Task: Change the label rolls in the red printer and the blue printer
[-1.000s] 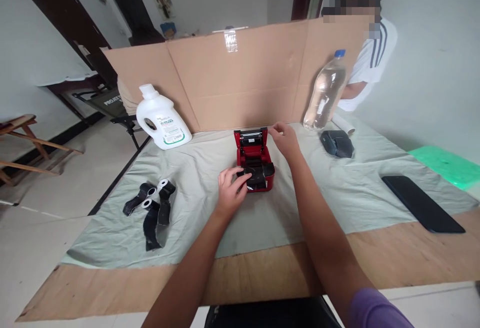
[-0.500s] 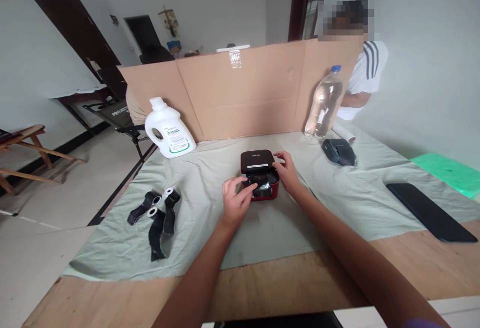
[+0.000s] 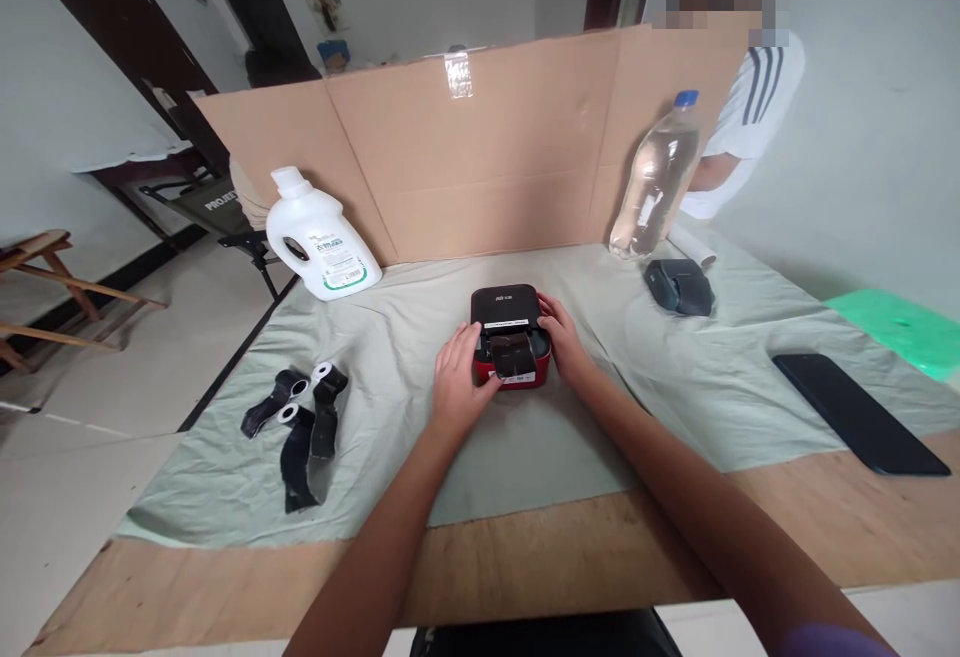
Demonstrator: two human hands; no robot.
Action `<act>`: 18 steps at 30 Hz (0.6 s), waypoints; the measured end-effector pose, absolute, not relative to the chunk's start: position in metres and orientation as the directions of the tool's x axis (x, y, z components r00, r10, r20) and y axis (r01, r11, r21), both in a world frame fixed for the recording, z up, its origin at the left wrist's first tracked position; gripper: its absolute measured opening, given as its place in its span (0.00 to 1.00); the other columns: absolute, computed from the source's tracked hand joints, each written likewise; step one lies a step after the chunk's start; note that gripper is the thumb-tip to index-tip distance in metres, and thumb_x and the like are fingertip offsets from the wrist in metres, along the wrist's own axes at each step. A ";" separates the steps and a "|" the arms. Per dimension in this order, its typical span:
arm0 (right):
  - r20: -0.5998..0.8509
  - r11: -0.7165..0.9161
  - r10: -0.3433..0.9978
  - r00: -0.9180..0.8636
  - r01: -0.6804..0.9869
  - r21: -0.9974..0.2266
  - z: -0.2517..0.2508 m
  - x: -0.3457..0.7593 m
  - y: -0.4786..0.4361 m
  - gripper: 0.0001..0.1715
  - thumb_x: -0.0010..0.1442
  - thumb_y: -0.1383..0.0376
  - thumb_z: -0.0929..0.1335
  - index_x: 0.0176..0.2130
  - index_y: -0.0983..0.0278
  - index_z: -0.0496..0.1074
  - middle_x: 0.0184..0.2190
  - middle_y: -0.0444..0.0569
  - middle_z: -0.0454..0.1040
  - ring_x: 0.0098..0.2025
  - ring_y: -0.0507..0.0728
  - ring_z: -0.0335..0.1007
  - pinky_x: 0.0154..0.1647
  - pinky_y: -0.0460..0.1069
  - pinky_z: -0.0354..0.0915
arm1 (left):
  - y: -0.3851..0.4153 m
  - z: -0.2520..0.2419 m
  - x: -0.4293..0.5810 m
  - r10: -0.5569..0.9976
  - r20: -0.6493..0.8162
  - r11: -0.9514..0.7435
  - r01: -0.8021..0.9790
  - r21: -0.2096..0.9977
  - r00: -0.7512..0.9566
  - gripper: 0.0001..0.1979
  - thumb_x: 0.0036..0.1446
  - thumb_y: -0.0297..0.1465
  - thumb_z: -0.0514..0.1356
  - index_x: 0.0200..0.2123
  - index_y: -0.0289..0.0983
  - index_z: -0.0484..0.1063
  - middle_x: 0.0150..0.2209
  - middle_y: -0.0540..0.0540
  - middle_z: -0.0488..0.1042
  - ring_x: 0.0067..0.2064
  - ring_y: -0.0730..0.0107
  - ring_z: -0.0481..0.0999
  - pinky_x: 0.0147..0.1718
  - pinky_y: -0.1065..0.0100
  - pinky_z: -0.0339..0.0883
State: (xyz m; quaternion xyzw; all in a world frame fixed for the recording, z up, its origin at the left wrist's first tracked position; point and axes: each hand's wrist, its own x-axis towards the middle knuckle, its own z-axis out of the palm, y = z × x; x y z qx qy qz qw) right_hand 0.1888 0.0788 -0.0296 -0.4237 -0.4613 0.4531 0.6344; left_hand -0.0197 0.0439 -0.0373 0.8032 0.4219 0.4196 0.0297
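Note:
A small red and black label printer (image 3: 505, 299) sits on the cloth in front of me, its black lid lowered. From its front slot a short strip of black paper (image 3: 514, 355) hangs over the red face. My left hand (image 3: 459, 377) is closed on the printer's left side, thumb at the front lower corner. At the right side, my right hand (image 3: 561, 339) grips the body with the thumb near the lid's edge. Several rolls of black paper (image 3: 298, 452) with white cores, their ends unrolled, lie to the left.
A white detergent jug (image 3: 324, 237) stands back left, a water bottle (image 3: 654, 182) back right, before a cardboard screen (image 3: 480, 177). A dark grey device (image 3: 679, 287) and a black phone (image 3: 862, 412) lie right. Behind the screen is a person in a white sleeve (image 3: 761, 97).
The printer's raised lid has come down. My left hand moved off the black paper to the printer's left side, and my right hand slid lower along its right side. The view tilted slightly downward.

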 end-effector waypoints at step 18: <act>0.237 0.234 0.970 0.053 0.049 -0.971 -0.054 0.194 0.029 0.33 0.54 0.56 0.71 0.59 0.53 0.72 0.60 0.49 0.74 0.64 0.69 0.67 0.66 0.67 0.62 | 0.045 -0.046 -0.028 0.917 0.277 -0.367 0.339 0.866 0.286 0.54 0.53 0.37 0.70 0.74 0.43 0.41 0.66 0.33 0.65 0.65 0.46 0.69 0.59 0.48 0.67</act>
